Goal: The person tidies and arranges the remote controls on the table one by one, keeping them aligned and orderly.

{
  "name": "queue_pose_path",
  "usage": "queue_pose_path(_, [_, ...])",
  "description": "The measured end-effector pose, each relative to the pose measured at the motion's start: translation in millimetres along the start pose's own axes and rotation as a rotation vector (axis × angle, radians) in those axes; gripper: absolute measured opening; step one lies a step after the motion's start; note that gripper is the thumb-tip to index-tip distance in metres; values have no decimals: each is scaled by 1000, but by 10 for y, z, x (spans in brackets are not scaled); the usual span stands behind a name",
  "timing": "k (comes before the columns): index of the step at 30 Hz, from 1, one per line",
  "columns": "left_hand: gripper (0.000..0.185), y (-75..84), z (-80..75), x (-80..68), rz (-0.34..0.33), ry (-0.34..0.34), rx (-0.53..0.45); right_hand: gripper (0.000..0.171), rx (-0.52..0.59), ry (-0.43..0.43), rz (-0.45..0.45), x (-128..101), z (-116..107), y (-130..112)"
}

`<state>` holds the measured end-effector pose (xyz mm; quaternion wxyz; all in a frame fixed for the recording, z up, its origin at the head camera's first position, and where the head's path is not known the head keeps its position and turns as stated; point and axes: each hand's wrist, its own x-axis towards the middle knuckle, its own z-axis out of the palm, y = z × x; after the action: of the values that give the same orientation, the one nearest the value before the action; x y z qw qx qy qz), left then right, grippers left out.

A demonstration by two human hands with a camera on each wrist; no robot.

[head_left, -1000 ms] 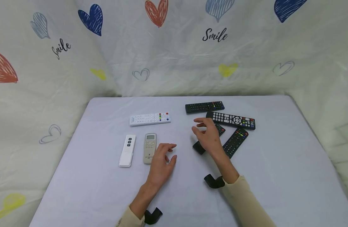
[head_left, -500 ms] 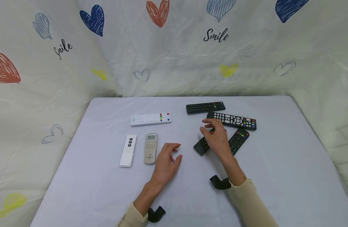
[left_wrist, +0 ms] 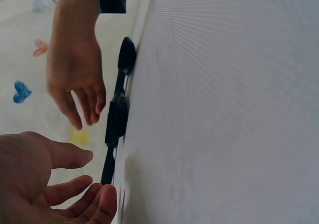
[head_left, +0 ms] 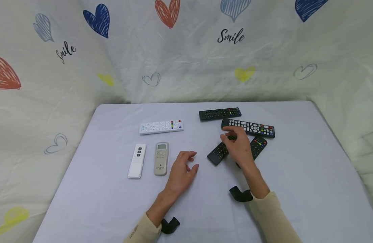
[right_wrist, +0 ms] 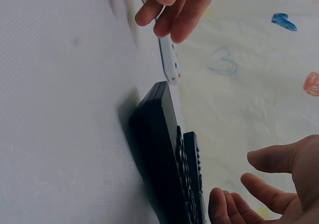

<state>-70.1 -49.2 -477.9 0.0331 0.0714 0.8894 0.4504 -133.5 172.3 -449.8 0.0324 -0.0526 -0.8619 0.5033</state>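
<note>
My right hand (head_left: 239,147) hovers over the group of black remote controls, fingers loosely bent and nothing in them. Beneath it lies a slanted black remote (head_left: 218,154), its upper end partly covered by the hand. Another black remote (head_left: 258,145) shows to the right of the hand, partly behind the wrist. Just past the fingertips is a larger black remote with white buttons (head_left: 255,128). My left hand (head_left: 181,172) is held above the white cloth, relaxed and holding nothing. Nearest to it is a beige remote with a small screen (head_left: 160,158), on its left.
At the back lies one more black remote (head_left: 220,114). A white remote with coloured buttons (head_left: 161,127) lies back left, and a slim white remote (head_left: 137,161) lies left of the beige one. All rest on a white-covered table (head_left: 92,202) before a heart-printed curtain (head_left: 192,60).
Both hands have drifted to the right, the right hand uncovering more of the slanted black remote's lower end. The left hand has moved away from the beige remote. The remotes lie as before.
</note>
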Motion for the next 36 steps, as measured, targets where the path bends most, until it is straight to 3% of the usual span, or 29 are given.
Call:
queue_pose_path(11, [43, 4, 51, 36, -22, -33, -12, 40, -21, 53, 22, 11, -109, 77])
queue_pose_path(26, [45, 48, 101, 83, 8, -42, -10, 43, -70, 63, 2, -13, -279, 136])
queue_pose_path(36, [46, 61, 128, 102, 20, -43, -10, 46, -106, 67, 34, -4, -324, 142])
